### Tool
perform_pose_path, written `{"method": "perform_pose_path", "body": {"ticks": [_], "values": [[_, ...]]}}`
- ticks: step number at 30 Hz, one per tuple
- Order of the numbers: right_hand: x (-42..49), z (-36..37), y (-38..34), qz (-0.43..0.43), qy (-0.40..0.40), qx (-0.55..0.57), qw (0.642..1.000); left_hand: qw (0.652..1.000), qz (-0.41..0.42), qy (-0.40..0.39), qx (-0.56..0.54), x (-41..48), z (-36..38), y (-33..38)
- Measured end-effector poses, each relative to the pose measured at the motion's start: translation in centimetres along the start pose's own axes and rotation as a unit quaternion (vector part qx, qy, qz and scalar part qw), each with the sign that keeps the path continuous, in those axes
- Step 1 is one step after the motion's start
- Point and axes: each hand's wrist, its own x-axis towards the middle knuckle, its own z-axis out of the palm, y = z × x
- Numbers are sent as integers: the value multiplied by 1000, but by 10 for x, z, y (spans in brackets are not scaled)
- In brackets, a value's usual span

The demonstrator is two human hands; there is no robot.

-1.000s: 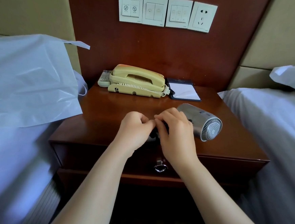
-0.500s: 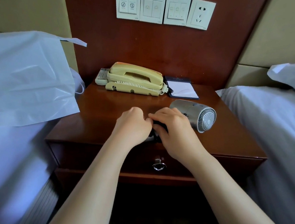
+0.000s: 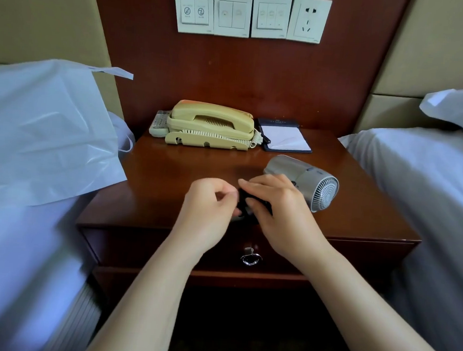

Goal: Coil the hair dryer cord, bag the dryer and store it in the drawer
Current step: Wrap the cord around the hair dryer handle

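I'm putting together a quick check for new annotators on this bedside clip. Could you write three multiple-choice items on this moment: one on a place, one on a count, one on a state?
1. Where does the white plastic bag lie?
A. on the floor
B. on the bed at the left
C. hung on the wall

2. How many white wall plates sit on the wood panel above the nightstand?
A. two
B. four
C. six

3. The nightstand's drawer is:
A. pulled fully out
B. half open
C. shut

Answers:
1 B: the bag lies flat on the left bed's sheet.
2 B: three switch plates and one socket stand in a row.
3 C: its front sits closed under the top, and nothing of the inside shows.
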Motion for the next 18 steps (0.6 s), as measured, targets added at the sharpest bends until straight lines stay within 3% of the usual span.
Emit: {"method": "perform_pose_path", "body": {"ticks": [3,7,11,14,16,18], "values": [[1,-4,1,2,-12,25,1000,998,46,-12,46,-2,1,-1],[-3,-8,2,27,-48,87,995,975,95,-4,201,2,-6,-9],[-9,-17,10,39,-68,106,991,983,91,-29,156,2,-15,-18],[-15,-13,15,38,-30,6,999,977,37,-131,165,0,-19,-20],[-20,-9,13,33,34,-99,994,974,14,-151,170,-1,-17,-22],[-23,-10,10,43,79,-137,987,980,-6,-151,130,-1,-14,-23]]}}
